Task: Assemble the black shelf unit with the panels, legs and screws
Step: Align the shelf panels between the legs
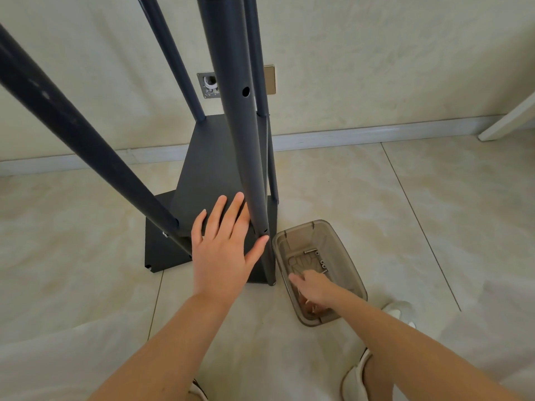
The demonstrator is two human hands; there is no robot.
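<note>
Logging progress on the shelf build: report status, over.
Left hand flat on shelf panel, beside front leg. Right hand down in the tinted bin with the screws, grip unclear. Nothing blocks either hand.

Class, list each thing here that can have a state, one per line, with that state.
front leg: upright, upper side hole empty
upper panel: raised, meeting the front leg
bin: lidless, upright
screws: loose inside the bin
left hand: flat, fingers straight, on the upper panel
right hand: inside the bin, grip unclear
</note>
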